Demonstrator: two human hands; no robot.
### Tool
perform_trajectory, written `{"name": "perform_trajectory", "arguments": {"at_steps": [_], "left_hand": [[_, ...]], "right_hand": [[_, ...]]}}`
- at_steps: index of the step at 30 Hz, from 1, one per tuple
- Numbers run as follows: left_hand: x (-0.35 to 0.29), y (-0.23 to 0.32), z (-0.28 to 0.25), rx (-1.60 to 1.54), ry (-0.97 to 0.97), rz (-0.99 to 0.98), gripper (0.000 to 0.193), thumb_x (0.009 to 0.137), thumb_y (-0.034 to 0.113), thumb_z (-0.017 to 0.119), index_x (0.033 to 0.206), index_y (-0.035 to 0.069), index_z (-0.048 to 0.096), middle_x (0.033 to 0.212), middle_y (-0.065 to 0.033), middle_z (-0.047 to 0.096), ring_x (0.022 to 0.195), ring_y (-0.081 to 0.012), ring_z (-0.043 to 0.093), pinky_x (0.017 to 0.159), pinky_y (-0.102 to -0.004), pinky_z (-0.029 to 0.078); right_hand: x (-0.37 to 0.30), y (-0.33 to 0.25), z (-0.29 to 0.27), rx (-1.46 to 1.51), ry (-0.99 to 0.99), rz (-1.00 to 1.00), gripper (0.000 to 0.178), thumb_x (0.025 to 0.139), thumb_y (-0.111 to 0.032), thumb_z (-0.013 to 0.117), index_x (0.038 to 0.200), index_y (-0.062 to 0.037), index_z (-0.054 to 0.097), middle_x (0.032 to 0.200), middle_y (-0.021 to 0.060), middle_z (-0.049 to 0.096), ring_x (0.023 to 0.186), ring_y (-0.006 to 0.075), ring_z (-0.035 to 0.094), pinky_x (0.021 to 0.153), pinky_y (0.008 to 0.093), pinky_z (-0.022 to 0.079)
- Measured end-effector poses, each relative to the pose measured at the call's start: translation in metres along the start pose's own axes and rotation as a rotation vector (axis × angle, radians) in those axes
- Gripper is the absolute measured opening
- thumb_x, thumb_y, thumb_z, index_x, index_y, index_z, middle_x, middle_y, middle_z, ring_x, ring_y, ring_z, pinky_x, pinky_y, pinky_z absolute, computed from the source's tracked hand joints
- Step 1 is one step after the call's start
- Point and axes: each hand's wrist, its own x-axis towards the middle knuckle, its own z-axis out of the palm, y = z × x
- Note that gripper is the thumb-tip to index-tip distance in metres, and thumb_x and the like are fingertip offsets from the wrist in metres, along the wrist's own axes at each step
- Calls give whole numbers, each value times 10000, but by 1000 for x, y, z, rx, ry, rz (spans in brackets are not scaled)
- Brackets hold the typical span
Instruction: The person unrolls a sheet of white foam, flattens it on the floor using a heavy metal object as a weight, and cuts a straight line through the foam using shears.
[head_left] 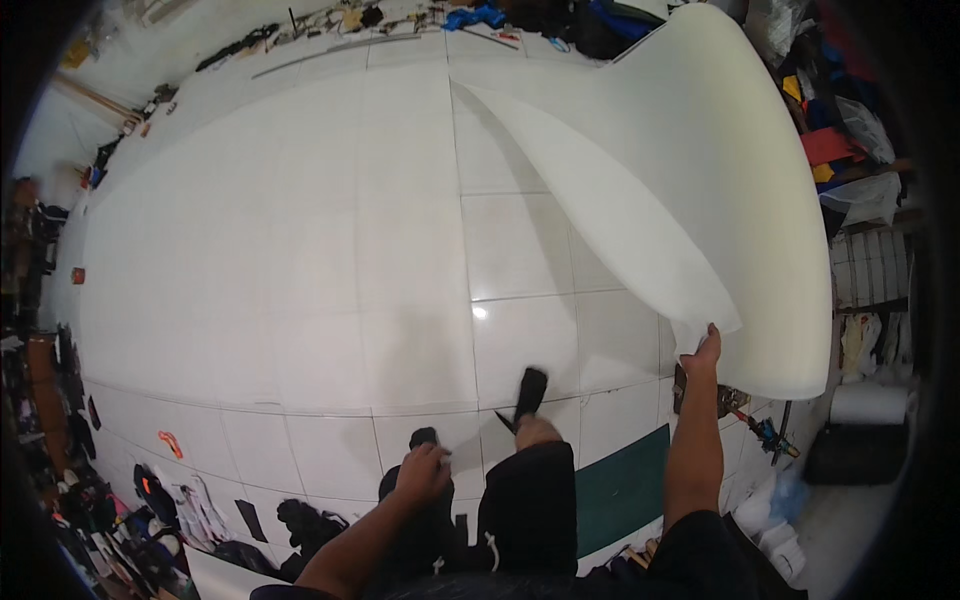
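Observation:
My right hand (pixel 706 348) is stretched out to the right, closed on the corner of a thin white sheet (pixel 620 220). That sheet peels away in a long curved flap from a big white roll (pixel 770 200) standing along the right side. Between flap and floor a shadowed gap shows. My left hand (pixel 425 472) hangs over my left knee, its fingers loosely bent, and I see nothing in it. Another broad white sheet (pixel 250 230) lies flat over the tiles at the left, with its right edge running up the middle.
Below the roll lies a dark green mat (pixel 625 490). An orange tool (pixel 170 443) rests on the tiles (pixel 525 345) at lower left, near heaped clothes and bags. Clutter lines the far wall, including blue cloth (pixel 475 18). Colourful scraps (pixel 830 147) pile up beyond the roll.

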Motion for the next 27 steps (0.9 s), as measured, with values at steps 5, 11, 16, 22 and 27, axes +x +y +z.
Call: {"name": "perform_trajectory", "arguments": {"at_steps": [5, 11, 16, 22, 27], "left_hand": [[4, 121, -84, -35, 99, -139, 226, 809, 219, 601, 985, 80, 630, 969, -150, 609, 946, -346, 577, 813, -450, 465], [93, 286, -113, -268, 28, -38, 557, 840, 390, 614, 1249, 30, 501, 1064, -193, 597, 986, -350, 574, 870, -413, 452], [109, 405, -123, -103, -394, -80, 796, 867, 326, 575, 1464, 108, 95, 1086, -251, 554, 934, -391, 592, 819, -452, 475], [84, 355, -130, 51, -257, 9, 800, 824, 54, 498, 1470, 298, 94, 992, -231, 566, 808, -362, 627, 688, -445, 513], [68, 320, -132, -26, -237, 165, 751, 882, 119, 462, 1473, 294, 33, 1022, -243, 575, 851, -354, 626, 733, -413, 508]], "right_hand": [[-107, -33, -32, -28, 295, -21, 513, 924, -406, 392, 1294, -55, 448, 1266, 83, 525, 1133, 268, 514, 1014, 396, 357], [-227, 52, -53, -1454, -115, -161, 246, 948, -205, 472, 950, 22, 567, 845, 211, 588, 719, 286, 571, 690, 390, 473], [-237, -4, 52, -1293, -988, -200, 440, 774, -191, 657, 1167, -41, 528, 1062, 208, 603, 1015, 360, 590, 816, 391, 488], [-146, -58, 153, -796, -714, 550, 736, 818, -369, 616, 1414, -121, 264, 1332, 156, 418, 1176, 320, 463, 895, 414, 467], [-109, 30, 241, -1610, -652, -108, 555, 846, -339, 543, 1322, -85, 409, 1187, 244, 512, 1067, 326, 530, 805, 453, 482]]}}
